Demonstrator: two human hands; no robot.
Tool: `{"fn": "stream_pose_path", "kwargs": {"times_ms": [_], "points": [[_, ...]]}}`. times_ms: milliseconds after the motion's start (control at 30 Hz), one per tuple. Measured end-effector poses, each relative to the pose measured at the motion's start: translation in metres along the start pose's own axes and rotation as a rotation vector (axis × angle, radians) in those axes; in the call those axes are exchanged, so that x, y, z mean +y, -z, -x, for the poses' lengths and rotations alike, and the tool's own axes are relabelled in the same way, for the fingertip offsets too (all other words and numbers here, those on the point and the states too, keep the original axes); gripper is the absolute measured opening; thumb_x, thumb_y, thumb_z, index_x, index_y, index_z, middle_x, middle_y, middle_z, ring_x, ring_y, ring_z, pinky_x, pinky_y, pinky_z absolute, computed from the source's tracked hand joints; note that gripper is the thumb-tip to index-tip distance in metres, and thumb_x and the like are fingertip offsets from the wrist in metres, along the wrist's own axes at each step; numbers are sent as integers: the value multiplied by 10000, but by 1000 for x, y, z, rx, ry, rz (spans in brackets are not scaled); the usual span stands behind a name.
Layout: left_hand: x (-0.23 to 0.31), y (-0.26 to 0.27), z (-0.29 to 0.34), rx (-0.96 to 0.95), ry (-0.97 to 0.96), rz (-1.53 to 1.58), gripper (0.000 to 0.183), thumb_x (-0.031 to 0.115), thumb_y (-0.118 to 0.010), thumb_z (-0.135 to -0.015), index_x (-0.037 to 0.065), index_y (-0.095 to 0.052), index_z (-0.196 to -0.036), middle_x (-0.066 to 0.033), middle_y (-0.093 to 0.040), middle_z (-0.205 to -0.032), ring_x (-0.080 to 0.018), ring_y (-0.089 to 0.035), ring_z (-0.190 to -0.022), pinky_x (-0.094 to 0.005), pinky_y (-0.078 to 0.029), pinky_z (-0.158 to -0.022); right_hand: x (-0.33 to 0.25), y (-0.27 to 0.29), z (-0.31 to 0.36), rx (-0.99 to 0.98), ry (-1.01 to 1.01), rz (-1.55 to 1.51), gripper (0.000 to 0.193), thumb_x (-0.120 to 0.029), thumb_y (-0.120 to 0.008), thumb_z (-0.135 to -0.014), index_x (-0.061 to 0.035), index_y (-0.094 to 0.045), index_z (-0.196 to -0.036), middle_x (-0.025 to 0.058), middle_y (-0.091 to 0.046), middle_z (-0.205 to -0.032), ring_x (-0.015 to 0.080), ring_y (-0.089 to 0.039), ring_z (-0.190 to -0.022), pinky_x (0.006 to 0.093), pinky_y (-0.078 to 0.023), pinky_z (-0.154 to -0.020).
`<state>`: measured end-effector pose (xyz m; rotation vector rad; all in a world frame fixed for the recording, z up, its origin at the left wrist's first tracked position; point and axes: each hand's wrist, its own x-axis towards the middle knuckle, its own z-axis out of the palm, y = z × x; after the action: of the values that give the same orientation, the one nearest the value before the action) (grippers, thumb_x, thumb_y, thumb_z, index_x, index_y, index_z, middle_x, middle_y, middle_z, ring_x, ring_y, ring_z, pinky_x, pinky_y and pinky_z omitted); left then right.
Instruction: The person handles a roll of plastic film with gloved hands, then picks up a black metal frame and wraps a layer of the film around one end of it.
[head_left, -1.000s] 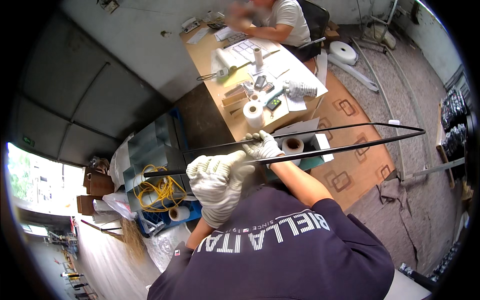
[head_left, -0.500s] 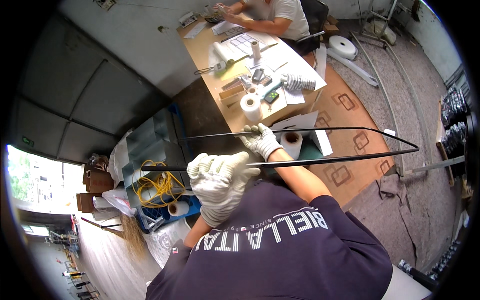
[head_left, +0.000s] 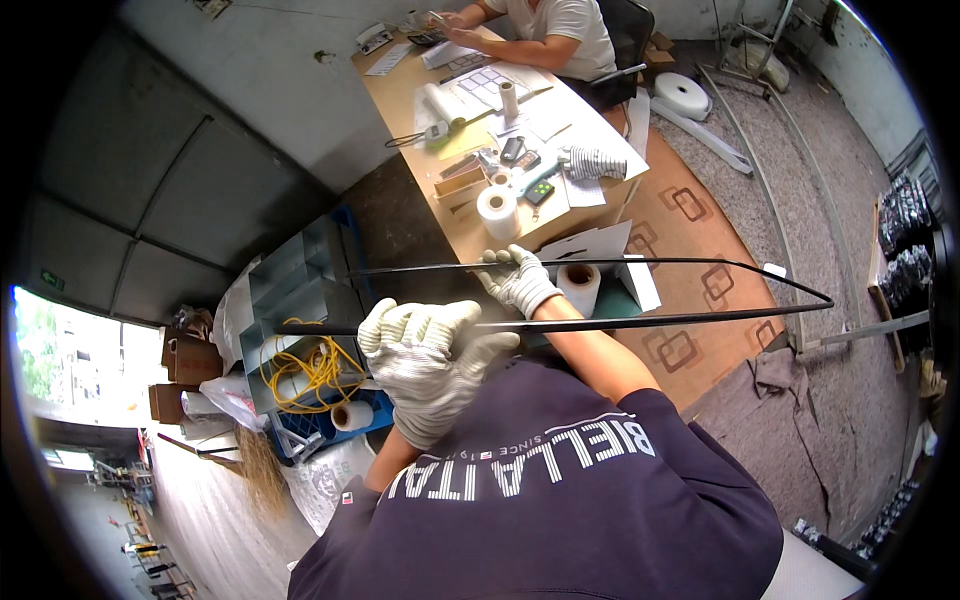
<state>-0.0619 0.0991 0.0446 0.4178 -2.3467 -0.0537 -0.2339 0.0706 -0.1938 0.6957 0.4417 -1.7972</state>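
Note:
A long, thin black frame, bent into a narrow loop with a pointed right end, lies across in front of my body. My left hand, in a white knitted glove, is closed around its near bar, not far from the bar's left end. The thumb points right. On the far bar, my right hand, gloved the same way, has its fingers closed over the strip. The parts of both bars inside the gloves are hidden.
Ahead stands a wooden desk with film rolls, papers and small devices. A person sits at its far side. To the left is a metal bin with a yellow cord. Metal rails lie at right.
My left hand has moved slightly left and up at the near bar. The frame has shifted a little left; my right hand keeps its hold.

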Motion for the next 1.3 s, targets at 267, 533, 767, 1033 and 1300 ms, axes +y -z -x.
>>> {"fn": "stream_pose_path", "kwargs": {"times_ms": [267,533,767,1033,1300], "points": [[-11,9,-2,47,15,-52,329,388,-752,-606,130,-634,-772,12,-606,-717,-181,-558,-721,-360,-357,-857,15,0,10,-61,-44,79,346,-303,-411,-897,-137,-466,-599,61,-607,-693,248,-591,-740,419,-446,-718],[-13,8,0,82,62,-45,297,359,-756,-620,122,-634,-751,6,-615,-720,-184,-557,-713,-342,-362,-826,17,-2,17,-79,-61,64,362,-296,-391,-905,-139,-427,-581,65,-577,-680,255,-571,-753,394,-416,-749],[-9,11,-3,72,82,-34,298,356,-758,-617,125,-633,-759,9,-611,-715,-183,-553,-711,-335,-363,-808,22,-3,21,-56,-70,18,366,-285,-380,-911,-131,-414,-581,79,-571,-688,260,-563,-763,392,-419,-773],[-5,13,-8,59,81,-17,307,377,-750,-622,134,-634,-769,14,-605,-718,-183,-548,-725,-340,-349,-816,22,1,17,-38,-63,-3,358,-278,-399,-902,-120,-433,-583,101,-598,-712,273,-569,-757,406,-435,-761],[-15,9,-8,56,54,-16,281,353,-736,-648,136,-626,-789,11,-605,-736,-181,-550,-736,-344,-349,-821,18,10,4,-58,-74,-17,361,-295,-395,-908,-126,-433,-592,95,-603,-720,274,-577,-766,415,-444,-738]]}}
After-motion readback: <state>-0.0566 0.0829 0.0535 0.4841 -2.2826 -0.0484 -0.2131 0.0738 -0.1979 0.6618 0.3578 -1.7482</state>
